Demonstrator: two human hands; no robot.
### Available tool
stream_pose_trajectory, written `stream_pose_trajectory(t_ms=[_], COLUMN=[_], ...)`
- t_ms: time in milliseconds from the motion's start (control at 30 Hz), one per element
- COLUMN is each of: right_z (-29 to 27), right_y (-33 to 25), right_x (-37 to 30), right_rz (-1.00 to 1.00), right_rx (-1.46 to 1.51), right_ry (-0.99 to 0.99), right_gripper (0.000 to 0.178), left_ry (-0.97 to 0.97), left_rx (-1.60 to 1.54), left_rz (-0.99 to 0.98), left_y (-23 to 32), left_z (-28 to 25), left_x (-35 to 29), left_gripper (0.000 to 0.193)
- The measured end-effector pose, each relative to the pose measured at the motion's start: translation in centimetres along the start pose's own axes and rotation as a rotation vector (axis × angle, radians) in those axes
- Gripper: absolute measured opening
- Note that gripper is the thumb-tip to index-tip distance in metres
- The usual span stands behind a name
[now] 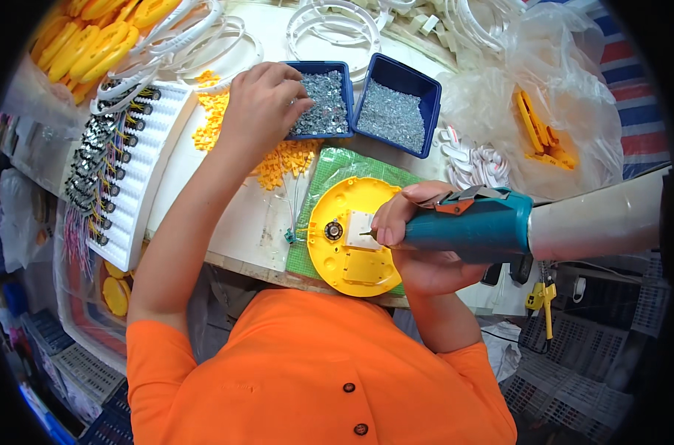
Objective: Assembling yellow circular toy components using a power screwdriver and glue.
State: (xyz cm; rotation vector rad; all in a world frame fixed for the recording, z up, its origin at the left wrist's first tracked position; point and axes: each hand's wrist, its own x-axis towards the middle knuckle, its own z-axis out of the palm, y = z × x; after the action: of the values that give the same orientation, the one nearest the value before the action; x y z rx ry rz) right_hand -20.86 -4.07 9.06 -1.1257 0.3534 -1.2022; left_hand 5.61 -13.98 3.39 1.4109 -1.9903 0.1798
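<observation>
My right hand (pixel 426 245) is wrapped round a teal electric screwdriver (pixel 470 226), which lies sideways with its bit pointing left over a round yellow plastic housing (pixel 326 263). The housing rests on a green mat (pixel 337 162). Fixed in it are a small round black speaker-like part (pixel 334 231) and a white square part (pixel 358 228), partly behind my right fingers. My left hand (pixel 266 100) is over the left edge of a blue bin (pixel 349 96) of small metal screws (pixel 324 100). Its fingers are curled together, and whatever they pinch is too small to see.
A second blue bin (pixel 430 126) holds finer screws. Small yellow parts (pixel 285 165) lie left of it, near a white foam tray (pixel 140 170) of wired components. White rings (pixel 333 30) lie at the back. White pieces (pixel 478 165) and a plastic bag (pixel 567 89) are right.
</observation>
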Motion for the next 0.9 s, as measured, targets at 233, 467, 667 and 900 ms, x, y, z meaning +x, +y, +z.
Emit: stream_pose_trajectory(t_ms=[233, 467, 667, 900], right_z=[0.5, 1.4, 1.7, 1.7], right_y=[0.2, 1.3, 1.3, 1.7], right_x=[0.0, -0.9, -1.4, -2.0], right_rz=[0.004, 0.039, 0.049, 0.040], right_rx=[0.057, 0.161, 0.151, 0.097], right_ry=[0.016, -0.008, -0.029, 0.002], right_gripper=[0.095, 0.096, 0.097, 0.099], left_ry=[-0.174, -0.208, -0.191, -0.267], left_rx=[-0.348, -0.400, -0.403, -0.422], left_rz=[0.104, 0.047, 0.015, 0.038], left_y=[7.7, 11.4, 11.8, 11.4], left_z=[-3.0, -3.0, -3.5, -4.3], left_x=[-6.8, -10.8, -11.2, -11.2], left_gripper=[0.012, 0.019, 0.020, 0.039])
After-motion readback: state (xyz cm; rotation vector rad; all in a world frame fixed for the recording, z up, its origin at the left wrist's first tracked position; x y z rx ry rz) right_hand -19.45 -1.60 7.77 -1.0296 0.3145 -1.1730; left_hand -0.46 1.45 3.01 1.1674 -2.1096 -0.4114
